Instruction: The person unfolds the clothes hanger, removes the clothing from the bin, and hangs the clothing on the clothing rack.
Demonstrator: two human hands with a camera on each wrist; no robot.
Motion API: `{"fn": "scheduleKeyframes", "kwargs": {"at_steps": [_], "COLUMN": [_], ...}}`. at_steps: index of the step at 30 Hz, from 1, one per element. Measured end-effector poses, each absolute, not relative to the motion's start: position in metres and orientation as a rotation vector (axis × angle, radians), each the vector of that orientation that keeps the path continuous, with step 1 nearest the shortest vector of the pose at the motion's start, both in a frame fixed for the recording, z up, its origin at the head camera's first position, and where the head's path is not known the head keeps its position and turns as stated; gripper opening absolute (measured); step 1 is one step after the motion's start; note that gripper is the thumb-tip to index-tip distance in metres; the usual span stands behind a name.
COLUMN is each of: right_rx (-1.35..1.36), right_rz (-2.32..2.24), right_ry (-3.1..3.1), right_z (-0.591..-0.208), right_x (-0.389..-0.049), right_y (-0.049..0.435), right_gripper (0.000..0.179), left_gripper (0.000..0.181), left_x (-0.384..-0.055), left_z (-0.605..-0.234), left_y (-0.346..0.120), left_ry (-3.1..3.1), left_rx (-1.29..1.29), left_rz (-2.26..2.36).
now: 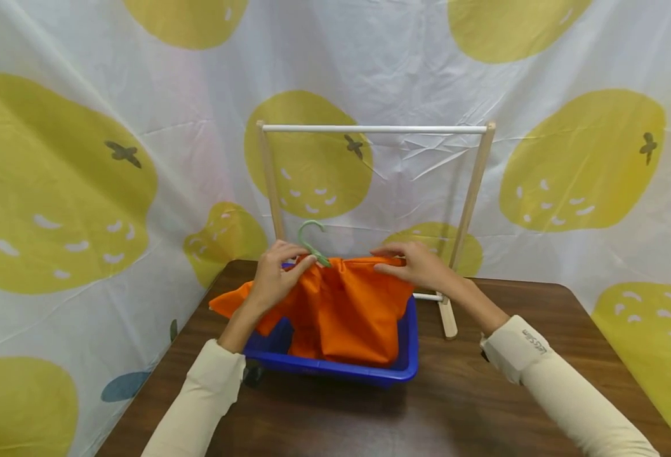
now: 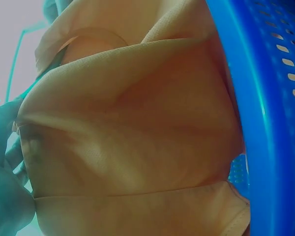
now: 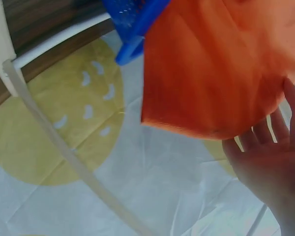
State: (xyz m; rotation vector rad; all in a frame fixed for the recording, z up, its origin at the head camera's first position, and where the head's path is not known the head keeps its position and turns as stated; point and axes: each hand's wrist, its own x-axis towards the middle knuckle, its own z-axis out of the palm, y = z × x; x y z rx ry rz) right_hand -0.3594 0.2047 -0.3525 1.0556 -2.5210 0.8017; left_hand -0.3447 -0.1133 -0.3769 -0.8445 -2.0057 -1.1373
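An orange shirt [image 1: 360, 314] hangs upright over the blue basket [image 1: 335, 368], its lower part down inside it. From the shirt's neckline rises the hook of a light green hanger [image 1: 305, 238]; the rest of the hanger is hidden by cloth. My left hand [image 1: 272, 273] pinches the shirt's shoulder on the left, close beside the hook. At the opposite shoulder, my right hand [image 1: 419, 263] pinches the top edge between thumb and fingers. The right wrist view shows the sleeve [image 3: 187, 93] hanging from that hand [image 3: 270, 152].
A wooden garment rack [image 1: 475, 184] with a white top bar [image 1: 369, 129] stands behind the basket; its right foot [image 1: 448, 319] lies on the brown table [image 1: 518, 355]. A fruit-patterned curtain [image 1: 404, 70] hangs close behind the rack.
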Motion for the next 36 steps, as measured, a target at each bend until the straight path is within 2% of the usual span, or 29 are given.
{"fn": "scheduleKeyframes", "kwargs": {"at_steps": [5, 36], "right_rx": [1.066, 1.050], "right_rz": [0.766, 0.804], "right_ry": [-2.523, -2.441], "right_z": [-0.358, -0.363], "right_x": [-0.358, -0.356], "right_y": [0.212, 0.159], "right_gripper": [0.017, 0.018], "left_gripper": [0.010, 0.012], "left_x": [-0.345, -0.344], "left_z": [-0.377, -0.382], "left_y": [-0.113, -0.095], "left_ry": [-2.023, -2.056], "left_rx": [-0.845, -0.889], "left_rz": [-1.139, -1.139]}}
